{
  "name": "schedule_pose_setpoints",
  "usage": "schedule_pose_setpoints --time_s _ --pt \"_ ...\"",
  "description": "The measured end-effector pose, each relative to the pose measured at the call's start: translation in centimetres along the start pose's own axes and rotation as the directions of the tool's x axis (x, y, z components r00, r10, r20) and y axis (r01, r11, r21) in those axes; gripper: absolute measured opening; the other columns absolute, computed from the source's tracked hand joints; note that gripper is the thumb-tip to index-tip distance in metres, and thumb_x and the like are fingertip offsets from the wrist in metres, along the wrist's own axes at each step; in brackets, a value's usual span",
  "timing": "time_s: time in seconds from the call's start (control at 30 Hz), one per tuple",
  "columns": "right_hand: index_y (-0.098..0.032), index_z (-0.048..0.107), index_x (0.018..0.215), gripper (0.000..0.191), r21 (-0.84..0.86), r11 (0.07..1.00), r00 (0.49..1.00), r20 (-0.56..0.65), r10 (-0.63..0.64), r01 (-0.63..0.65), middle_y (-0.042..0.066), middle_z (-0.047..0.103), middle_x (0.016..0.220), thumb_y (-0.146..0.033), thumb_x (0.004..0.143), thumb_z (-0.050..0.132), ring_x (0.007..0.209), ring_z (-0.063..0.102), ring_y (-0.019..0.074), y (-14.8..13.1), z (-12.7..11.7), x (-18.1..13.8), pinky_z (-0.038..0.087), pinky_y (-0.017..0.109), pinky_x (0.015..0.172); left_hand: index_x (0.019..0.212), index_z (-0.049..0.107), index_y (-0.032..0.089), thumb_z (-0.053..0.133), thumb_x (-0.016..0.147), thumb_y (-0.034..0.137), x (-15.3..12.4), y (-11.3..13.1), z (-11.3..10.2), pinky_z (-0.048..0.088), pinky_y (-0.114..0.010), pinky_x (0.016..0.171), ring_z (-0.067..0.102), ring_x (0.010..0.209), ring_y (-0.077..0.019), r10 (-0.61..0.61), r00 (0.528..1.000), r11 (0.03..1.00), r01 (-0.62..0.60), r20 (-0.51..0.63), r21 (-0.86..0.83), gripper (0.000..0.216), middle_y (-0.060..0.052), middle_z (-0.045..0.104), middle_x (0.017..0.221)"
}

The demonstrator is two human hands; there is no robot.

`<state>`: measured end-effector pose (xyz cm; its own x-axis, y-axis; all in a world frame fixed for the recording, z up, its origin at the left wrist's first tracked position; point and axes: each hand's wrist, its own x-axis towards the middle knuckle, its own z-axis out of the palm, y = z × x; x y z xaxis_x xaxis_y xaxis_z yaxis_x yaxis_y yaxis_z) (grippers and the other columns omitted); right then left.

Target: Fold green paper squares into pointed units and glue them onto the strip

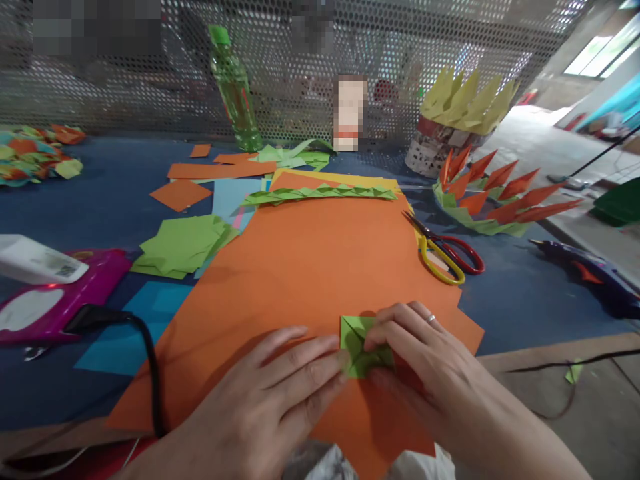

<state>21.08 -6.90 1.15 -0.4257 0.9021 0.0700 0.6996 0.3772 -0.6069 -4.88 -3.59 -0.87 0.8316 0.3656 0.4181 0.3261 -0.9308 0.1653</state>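
A small green folded paper piece (361, 343) lies on a large orange sheet (310, 267) near the table's front edge. My left hand (270, 400) lies with its fingers stretched flat, fingertips pressing the piece's left edge. My right hand (425, 360), with a ring on one finger, is curled over the piece's right side, its fingertips pinching the paper. Part of the piece is hidden under my right fingers.
Yellow and red scissors (447, 253) lie right of the orange sheet. A stack of green squares (183, 245), a green folded strip (320, 193), a green bottle (235, 90), a pink device with a black cable (60, 293), a glue gun (590, 273) and paper crowns (500, 193) surround it.
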Motion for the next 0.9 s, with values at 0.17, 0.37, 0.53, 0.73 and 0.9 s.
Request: schedule_pose_setpoints --time_s 0.17,0.37,0.53,0.73,0.9 --pt "-0.024 0.050 0.094 0.024 0.039 0.999 1.000 -0.007 -0.018 0.019 -0.001 0.061 0.100 -0.004 0.090 0.064 0.093 0.052 0.0183 0.0 0.0 0.2 0.042 0.034 0.083 0.135 0.065 0.016 0.035 0.101 0.007 -0.2 -0.2 0.1 0.014 -0.030 0.127 0.048 0.138 -0.0141 0.023 1.000 1.000 -0.023 0.016 -0.002 0.047 0.002 0.063 0.143" --pt "-0.024 0.058 0.112 0.023 0.143 0.986 0.996 -0.039 -0.079 0.084 -0.002 0.065 0.101 -0.006 0.098 0.055 0.092 0.056 0.0144 0.1 0.2 0.6 0.043 0.030 0.082 0.136 0.064 0.015 0.036 0.099 0.007 -0.5 -0.2 0.4 0.016 -0.033 0.127 0.052 0.136 -0.0166 0.020 1.000 1.000 -0.020 0.012 -0.018 0.047 -0.001 0.064 0.143" --pt "-0.024 0.064 0.107 0.020 0.131 0.975 0.984 -0.022 -0.178 0.180 0.000 0.066 0.101 -0.011 0.103 0.050 0.092 0.054 0.0160 1.0 0.3 0.6 0.043 0.032 0.082 0.132 0.067 0.015 0.039 0.098 0.005 -0.3 0.0 0.2 0.017 -0.033 0.127 0.054 0.132 -0.0162 0.018 1.000 1.000 -0.018 -0.007 -0.006 0.045 -0.001 0.068 0.138" --pt "-0.020 0.065 0.110 0.029 0.123 0.954 0.962 -0.032 -0.272 0.274 0.004 0.065 0.103 0.000 0.098 0.048 0.095 0.053 0.0177 1.8 0.2 0.3 0.045 0.033 0.086 0.128 0.070 0.015 0.037 0.098 0.003 -0.5 0.0 0.4 0.016 -0.034 0.127 0.055 0.131 -0.0167 0.014 1.000 1.000 -0.014 -0.006 -0.011 0.046 0.000 0.068 0.138" --pt "-0.020 0.067 0.114 0.029 0.084 0.944 0.948 -0.045 -0.315 0.318 0.005 0.067 0.104 -0.004 0.101 0.047 0.094 0.054 0.0180 1.6 -0.1 0.3 0.047 0.034 0.085 0.130 0.068 0.016 0.038 0.101 0.008 -0.8 -0.1 1.2 0.017 -0.037 0.128 0.052 0.135 -0.0166 0.008 0.998 1.000 -0.010 -0.064 -0.021 0.043 -0.001 0.065 0.141"
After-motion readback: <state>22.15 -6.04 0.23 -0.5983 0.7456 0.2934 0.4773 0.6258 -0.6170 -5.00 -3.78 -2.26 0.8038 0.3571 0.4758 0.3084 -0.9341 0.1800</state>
